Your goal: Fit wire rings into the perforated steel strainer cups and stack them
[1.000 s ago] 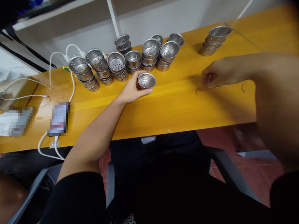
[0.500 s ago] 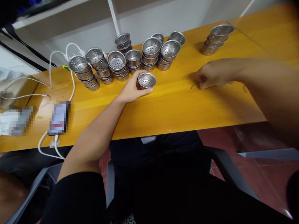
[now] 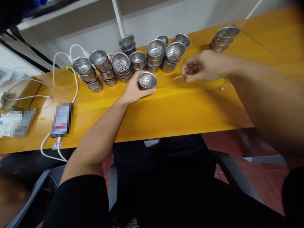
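My left hand (image 3: pixel 133 90) is wrapped round a small perforated metal cup (image 3: pixel 147 81), its open mouth facing up, just above or on the table. To the right, my right hand (image 3: pixel 199 67) is closed in a pinch. From its fingertips a thin curved metal wire (image 3: pixel 177 77) sticks out to the left, toward the cup. Behind my right wrist, a few more curved wires (image 3: pixel 226 84) lie on the yellow table (image 3: pixel 154 117). Stacks of similar cups (image 3: pixel 121 63) stand just beyond my left hand.
Another stack of cups (image 3: pixel 224 38) stands at the back right. A phone (image 3: pixel 62 120) with a white cable (image 3: pixel 44 148) lies on the left, near other white cables and a plastic bag (image 3: pixel 6 123). Part of another person (image 3: pixel 11 196) shows at the lower left.
My right hand has lifted and moved left with the wire, away from the loose wires and closer to the cup. My left hand still holds the cup in nearly the same place.
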The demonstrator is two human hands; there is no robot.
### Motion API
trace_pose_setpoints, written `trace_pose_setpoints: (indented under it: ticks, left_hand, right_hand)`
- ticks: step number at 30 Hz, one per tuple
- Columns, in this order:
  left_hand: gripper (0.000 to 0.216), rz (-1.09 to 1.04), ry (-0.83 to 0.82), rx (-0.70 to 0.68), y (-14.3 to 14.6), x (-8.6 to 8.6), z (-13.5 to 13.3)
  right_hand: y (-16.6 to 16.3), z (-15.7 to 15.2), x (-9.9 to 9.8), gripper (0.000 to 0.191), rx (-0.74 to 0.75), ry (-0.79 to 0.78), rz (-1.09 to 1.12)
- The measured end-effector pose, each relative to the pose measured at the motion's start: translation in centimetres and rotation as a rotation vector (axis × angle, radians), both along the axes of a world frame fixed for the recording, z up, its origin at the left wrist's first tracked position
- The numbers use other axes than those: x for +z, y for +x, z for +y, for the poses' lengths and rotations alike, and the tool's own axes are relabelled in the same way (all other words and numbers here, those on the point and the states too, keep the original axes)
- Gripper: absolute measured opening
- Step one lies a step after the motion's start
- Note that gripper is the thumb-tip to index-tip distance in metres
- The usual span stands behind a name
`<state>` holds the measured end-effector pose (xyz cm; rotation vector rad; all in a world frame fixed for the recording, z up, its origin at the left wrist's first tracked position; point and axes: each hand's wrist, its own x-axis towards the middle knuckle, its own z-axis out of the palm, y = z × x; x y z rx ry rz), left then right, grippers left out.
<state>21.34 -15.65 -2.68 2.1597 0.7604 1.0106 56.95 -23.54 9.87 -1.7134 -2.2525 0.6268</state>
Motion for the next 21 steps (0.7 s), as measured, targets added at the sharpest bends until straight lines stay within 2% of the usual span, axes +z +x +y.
trace_pose_setpoints:
  ticks: [3,5,6,8,10,13,17,21]
  left_hand:
    - [0.121,-0.013,0.011,0.011,-0.2,-0.2,0.4]
    - [0.122,-0.004,0.004,0.014,-0.3,-0.3,0.5]
    - [0.123,0.006,-0.005,0.014,-0.3,-0.3,0.5]
    - [0.127,0.015,-0.022,0.018,-0.2,-0.3,0.4]
    - [0.132,0.013,-0.036,0.023,-0.1,-0.2,0.2]
    - [0.133,0.012,-0.050,0.028,0.0,0.0,0.2]
    - [0.130,0.021,-0.040,0.056,-0.2,0.0,0.4]
    - [0.124,0.017,-0.004,0.119,-0.2,0.1,0.5]
  right_hand:
    - [-2.2,0.3,0.6,0.043,0.011,0.047,0.323]
    - [-3.6,0.5,1.1,0.026,0.035,0.136,0.484]
    - [-4.3,0.6,1.3,0.023,0.045,0.172,0.556]
    - [-5.9,0.7,1.3,0.044,0.056,0.211,0.683]
    - [-7.3,0.8,0.9,0.057,0.065,0.225,0.769]
    - [-8.9,1.2,-1.0,0.057,0.079,0.283,0.805]
    - [-9.9,2.0,-4.1,0.044,0.047,0.310,0.682]
    - [-10.7,1.9,-5.8,0.040,-0.017,0.336,0.595]
